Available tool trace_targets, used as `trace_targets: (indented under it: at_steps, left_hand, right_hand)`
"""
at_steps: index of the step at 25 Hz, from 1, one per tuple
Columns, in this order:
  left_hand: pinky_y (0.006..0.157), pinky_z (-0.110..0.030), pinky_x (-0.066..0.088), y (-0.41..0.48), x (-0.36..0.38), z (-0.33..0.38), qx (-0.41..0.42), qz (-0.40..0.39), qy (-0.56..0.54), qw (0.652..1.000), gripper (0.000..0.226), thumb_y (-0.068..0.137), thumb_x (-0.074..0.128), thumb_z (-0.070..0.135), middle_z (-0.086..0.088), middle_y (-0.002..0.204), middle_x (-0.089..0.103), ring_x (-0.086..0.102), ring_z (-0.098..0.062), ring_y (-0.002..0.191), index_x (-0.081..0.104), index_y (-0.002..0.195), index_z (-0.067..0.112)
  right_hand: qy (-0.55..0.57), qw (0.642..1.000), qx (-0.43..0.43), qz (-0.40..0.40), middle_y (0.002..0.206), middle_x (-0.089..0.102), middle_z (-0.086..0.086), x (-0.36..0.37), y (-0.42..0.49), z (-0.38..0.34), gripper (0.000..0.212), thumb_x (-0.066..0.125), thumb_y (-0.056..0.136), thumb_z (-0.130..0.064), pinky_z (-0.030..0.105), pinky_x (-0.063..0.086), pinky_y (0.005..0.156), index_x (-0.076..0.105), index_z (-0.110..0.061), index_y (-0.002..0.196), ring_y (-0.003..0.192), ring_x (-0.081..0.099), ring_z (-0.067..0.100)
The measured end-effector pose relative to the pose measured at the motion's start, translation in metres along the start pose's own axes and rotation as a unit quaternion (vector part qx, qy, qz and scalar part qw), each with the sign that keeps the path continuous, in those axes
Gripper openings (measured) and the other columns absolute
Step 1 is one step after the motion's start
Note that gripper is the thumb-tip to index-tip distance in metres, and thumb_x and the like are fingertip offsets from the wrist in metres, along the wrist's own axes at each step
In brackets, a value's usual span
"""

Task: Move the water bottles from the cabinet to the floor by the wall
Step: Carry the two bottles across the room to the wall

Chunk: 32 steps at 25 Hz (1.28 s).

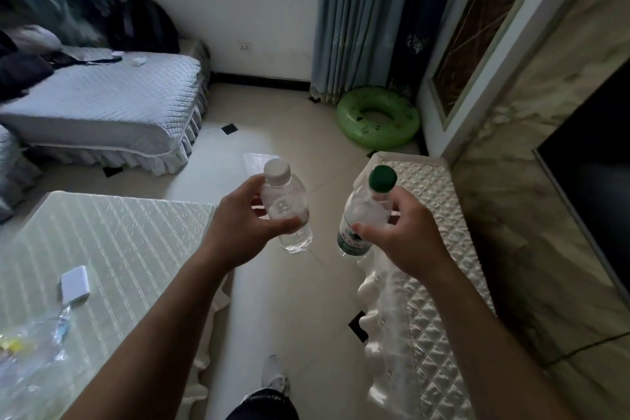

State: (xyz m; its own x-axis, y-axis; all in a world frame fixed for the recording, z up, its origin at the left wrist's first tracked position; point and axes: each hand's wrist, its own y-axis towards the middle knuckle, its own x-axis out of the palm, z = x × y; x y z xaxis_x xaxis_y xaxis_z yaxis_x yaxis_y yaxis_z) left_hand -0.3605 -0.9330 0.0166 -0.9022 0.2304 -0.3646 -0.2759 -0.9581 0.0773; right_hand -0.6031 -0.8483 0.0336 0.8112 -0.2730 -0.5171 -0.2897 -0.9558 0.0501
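Two water bottles are in my hands, and both are off the cabinet already, so I judge that what remains is to carry them to the wall and set them down.

From large to small: the tiled floor (293, 300) runs ahead between the white cabinet (439, 242) at my 3 o'clock and a low table (112, 242) at my 9 o'clock. The bare wall (238, 10) under the window is at 12 o'clock, well apart from me. A green swim ring (377, 117) lies near it at 1 o'clock.

My left hand (238, 225) is closed around the white-capped bottle (286, 204), thumb across its front. My right hand (405, 235) grips the green-capped bottle (366, 211) near its shoulder, with the thumb on its label. Both bottles stand almost upright, caps up and tilted a little away from me; their long axes are near vertical.

The bottles are side by side but not touching. Neither hand looks clearly nearer to the wall. I think the bottoms can go straight down on the floor there.
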Motion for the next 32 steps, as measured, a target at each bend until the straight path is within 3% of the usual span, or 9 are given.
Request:
trace_targets:
  at_steps: [5, 13, 17, 21, 25, 29, 32]
  left_hand:
    - [0.083, -0.03, 0.059, 0.101, -0.025, -0.011, 0.013, -0.02, -0.003, 1.0, 0.064, 0.057, 0.092, 0.035, 0.012, 0.1, 0.073, 0.069, -0.004, 0.091, 0.064, 0.114, 0.032]
    - [0.086, -0.041, 0.059, 0.25, -0.018, -0.027, -0.004, -0.035, -0.006, 0.999, 0.068, 0.054, 0.092, 0.043, 0.01, 0.104, 0.072, 0.069, -0.011, 0.097, 0.062, 0.115, 0.036]
    - [0.087, -0.039, 0.058, 0.33, 0.001, -0.03, -0.003, -0.012, -0.009, 1.0, 0.067, 0.052, 0.09, 0.045, 0.01, 0.102, 0.072, 0.069, -0.011, 0.096, 0.063, 0.114, 0.035]
    - [0.088, -0.037, 0.058, 0.418, 0.022, -0.029, -0.007, 0.005, 0.004, 1.0, 0.072, 0.052, 0.088, 0.051, 0.013, 0.103, 0.071, 0.068, -0.008, 0.097, 0.062, 0.117, 0.034]
    - [0.087, -0.037, 0.058, 0.487, 0.035, -0.027, 0.0, 0.031, 0.003, 1.0, 0.069, 0.053, 0.088, 0.051, 0.014, 0.102, 0.07, 0.068, -0.009, 0.096, 0.062, 0.114, 0.034]
    - [0.087, -0.038, 0.058, 0.553, 0.036, -0.031, -0.011, 0.047, -0.007, 0.999, 0.075, 0.051, 0.088, 0.055, 0.012, 0.105, 0.071, 0.069, -0.01, 0.097, 0.062, 0.118, 0.033]
    - [0.086, -0.039, 0.059, 0.608, 0.029, -0.042, -0.018, 0.051, -0.01, 0.998, 0.076, 0.05, 0.088, 0.053, 0.011, 0.106, 0.07, 0.068, -0.01, 0.097, 0.062, 0.118, 0.032]
  right_hand:
    - [-0.003, 1.0, 0.01, 0.015, 0.104, 0.063, -0.003, 0.024, 0.092, -0.01, 0.041, 0.083, 0.067, -0.028, 0.038, 0.058, 0.078, 0.059, -0.031, 0.099, 0.093, 0.064, 0.014]
    - [0.003, 1.0, 0.011, 0.021, 0.1, 0.065, -0.004, 0.027, 0.239, -0.003, 0.039, 0.084, 0.067, -0.027, 0.039, 0.057, 0.078, 0.06, -0.031, 0.097, 0.091, 0.065, 0.015]
    - [0.018, 1.0, -0.003, 0.003, 0.099, 0.067, -0.007, 0.019, 0.328, 0.016, 0.04, 0.083, 0.065, -0.029, 0.035, 0.057, 0.076, 0.061, -0.031, 0.099, 0.091, 0.066, 0.011]
    - [0.01, 1.0, -0.009, -0.019, 0.098, 0.066, -0.007, 0.002, 0.427, 0.028, 0.04, 0.084, 0.067, -0.026, 0.019, 0.053, 0.07, 0.061, -0.029, 0.1, 0.089, 0.064, 0.008]
    - [0.008, 0.999, -0.02, -0.04, 0.097, 0.066, -0.005, -0.009, 0.509, 0.032, 0.042, 0.084, 0.065, -0.028, 0.026, 0.055, 0.07, 0.061, -0.028, 0.1, 0.088, 0.065, 0.013]
    - [-0.002, 0.999, -0.024, -0.045, 0.095, 0.066, -0.005, -0.016, 0.584, 0.027, 0.041, 0.085, 0.067, -0.024, 0.012, 0.049, 0.059, 0.061, -0.027, 0.099, 0.082, 0.065, 0.01]
    - [-0.012, 0.999, -0.031, -0.039, 0.094, 0.066, -0.005, -0.007, 0.64, 0.026, 0.039, 0.085, 0.066, -0.024, 0.01, 0.048, 0.06, 0.061, -0.028, 0.097, 0.082, 0.064, 0.01]
